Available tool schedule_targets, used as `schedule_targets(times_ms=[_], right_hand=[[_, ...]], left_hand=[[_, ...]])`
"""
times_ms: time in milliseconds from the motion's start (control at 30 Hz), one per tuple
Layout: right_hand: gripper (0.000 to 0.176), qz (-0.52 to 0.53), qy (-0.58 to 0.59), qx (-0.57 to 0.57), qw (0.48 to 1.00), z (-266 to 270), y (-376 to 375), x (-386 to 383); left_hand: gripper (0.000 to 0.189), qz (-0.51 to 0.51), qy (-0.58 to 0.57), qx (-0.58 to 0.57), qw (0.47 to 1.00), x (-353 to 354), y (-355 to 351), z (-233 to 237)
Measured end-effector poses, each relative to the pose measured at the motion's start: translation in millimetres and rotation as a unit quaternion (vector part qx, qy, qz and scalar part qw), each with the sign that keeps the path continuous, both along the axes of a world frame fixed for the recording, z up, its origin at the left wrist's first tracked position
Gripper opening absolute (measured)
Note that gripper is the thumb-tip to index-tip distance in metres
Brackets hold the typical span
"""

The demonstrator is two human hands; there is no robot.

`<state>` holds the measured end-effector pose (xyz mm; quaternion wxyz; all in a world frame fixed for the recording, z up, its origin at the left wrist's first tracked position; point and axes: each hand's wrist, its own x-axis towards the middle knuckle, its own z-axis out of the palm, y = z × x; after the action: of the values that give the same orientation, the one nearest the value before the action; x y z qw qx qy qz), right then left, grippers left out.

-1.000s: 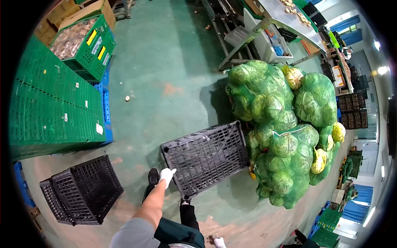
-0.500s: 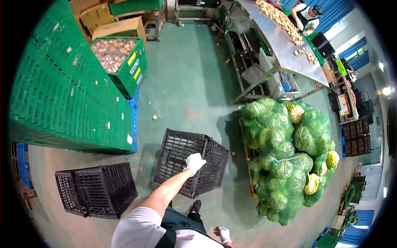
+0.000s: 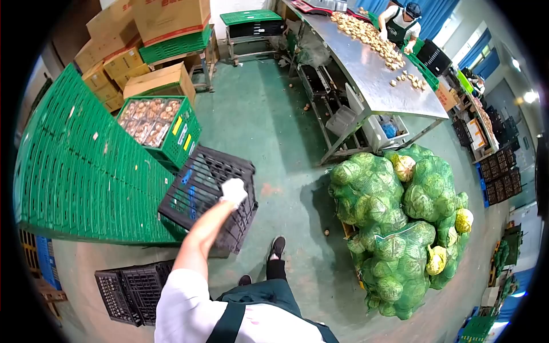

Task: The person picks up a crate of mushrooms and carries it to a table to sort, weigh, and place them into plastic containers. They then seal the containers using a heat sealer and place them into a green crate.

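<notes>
My left hand (image 3: 234, 192), in a white glove, is closed on the upper rim of a black plastic crate (image 3: 220, 220). The crate is tilted and hangs close beside the tall green crate stack (image 3: 97, 166). Through its slats some blue shows. My right hand is out of view. Lower left, more black crates (image 3: 134, 291) stand on the floor, partly behind my sleeve. A green crate of packed mushrooms (image 3: 150, 121) is just beyond the held crate.
Net bags of cabbages (image 3: 389, 228) sit on a pallet at the right. Behind them is a metal table (image 3: 383, 86) with mushrooms, where a co-worker (image 3: 399, 26) stands. Cardboard boxes (image 3: 171, 20) and a low rack (image 3: 251, 26) are at the back.
My left hand has carried the black crate left and forward, toward the green stack. My right hand has dropped out of view. The camera view has shifted, and both my shoes now show.
</notes>
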<state>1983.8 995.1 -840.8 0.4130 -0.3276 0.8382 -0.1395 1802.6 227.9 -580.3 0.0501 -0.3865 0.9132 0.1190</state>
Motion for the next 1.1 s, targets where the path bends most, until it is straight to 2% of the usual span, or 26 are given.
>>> schedule_targets(times_ms=[33,67,100,133,167,200,233,267,300,333,400,467,500,567,600,667,733,767,800,833,900,933,1000,1100], right_hand=[[0.023,0.022,0.014,0.007,1.000,-7.3,-1.1,-10.0],[0.024,0.067,0.032,0.081,0.994,21.3,-30.1,-36.9],[0.025,-0.228,-0.114,0.070,0.964,27.9,-47.5,-57.6],[0.024,-0.090,-0.009,0.058,0.994,34.5,-55.6,-79.5],[0.023,0.050,0.103,0.038,0.993,51.0,-85.9,-113.2],[0.020,-0.225,-0.128,0.041,0.965,80.1,-106.3,-143.3],[0.018,-0.527,-0.249,0.017,0.812,162.7,-165.7,-184.9],[0.016,-0.459,-0.195,0.026,0.866,239.4,-222.6,-221.8],[0.016,-0.503,-0.224,0.010,0.835,218.2,-221.8,-243.8],[0.017,-0.515,-0.229,-0.013,0.826,196.0,-218.5,-264.7],[0.016,-0.546,-0.235,-0.047,0.803,175.3,-224.8,-304.1],[0.018,-0.522,-0.212,-0.051,0.825,193.3,-248.1,-338.6],[0.018,-0.518,-0.204,-0.055,0.829,192.5,-256.2,-350.5],[0.018,-0.516,-0.226,-0.064,0.824,188.0,-269.0,-364.4],[0.018,-0.510,-0.230,-0.047,0.827,183.3,-274.5,-366.9],[0.019,-0.519,-0.226,-0.019,0.824,194.6,-296.2,-367.2],[0.020,-0.491,-0.238,0.012,0.838,182.1,-305.7,-370.4],[0.021,-0.461,-0.248,0.042,0.851,181.5,-308.2,-367.0],[0.022,-0.471,-0.245,0.047,0.846,178.4,-314.5,-364.8],[0.021,-0.469,-0.242,0.063,0.847,180.0,-325.5,-364.2],[0.022,-0.489,-0.238,0.052,0.838,185.5,-348.3,-363.6],[0.021,-0.525,-0.238,0.035,0.817,175.2,-356.7,-361.1],[0.021,-0.522,-0.250,0.047,0.814,167.4,-383.2,-358.5],[0.020,-0.527,-0.246,0.036,0.813,184.1,-451.9,-351.9]], left_hand=[[0.020,0.015,-0.010,-0.026,0.999,-9.1,-32.5,4.8],[0.021,0.037,-0.024,-0.032,0.999,-15.8,-61.7,19.7],[0.023,0.057,-0.026,-0.024,0.998,-19.2,-86.1,38.6],[0.026,0.087,-0.025,-0.030,0.995,-18.4,-111.6,40.6],[0.029,0.117,-0.018,-0.043,0.992,-25.0,-140.1,51.6],[0.031,0.105,-0.010,-0.070,0.992,-27.3,-163.0,61.7],[0.032,0.092,-0.007,-0.097,0.991,-26.7,-178.0,78.0],[0.032,0.100,0.005,-0.111,0.989,-33.4,-192.7,93.7],[0.032,0.108,0.019,-0.121,0.987,-42.4,-207.0,103.7],[0.028,0.101,0.073,-0.133,0.983,-49.4,-228.6,106.3],[0.023,0.105,0.163,-0.120,0.974,-78.4,-242.9,145.5],[0.024,0.081,0.178,-0.154,0.968,-110.8,-258.0,174.6],[0.025,0.063,0.247,-0.180,0.950,-127.9,-268.3,172.5],[0.028,0.065,0.192,-0.181,0.962,-175.4,-241.5,206.6],[0.023,0.025,0.213,-0.175,0.961,-198.3,-219.8,213.8],[0.019,-0.038,0.187,-0.157,0.969,-246.2,-167.6,206.9],[0.019,-0.115,0.140,-0.036,0.983,-283.9,-112.8,181.6],[0.024,-0.221,0.131,0.042,0.965,-290.4,-81.2,190.9],[0.031,-0.321,0.290,0.111,0.894,-293.4,-62.8,166.5],[0.033,-0.381,0.313,0.140,0.859,-294.3,-40.4,170.4],[0.031,-0.458,0.289,0.258,0.800,-286.6,-20.0,187.5],[0.030,-0.478,0.285,0.264,0.788,-278.8,-20.8,184.9],[0.028,-0.495,0.279,0.262,0.780,-256.0,-34.6,173.7],[0.026,-0.423,0.205,0.308,0.827,-205.7,-91.2,150.8]])
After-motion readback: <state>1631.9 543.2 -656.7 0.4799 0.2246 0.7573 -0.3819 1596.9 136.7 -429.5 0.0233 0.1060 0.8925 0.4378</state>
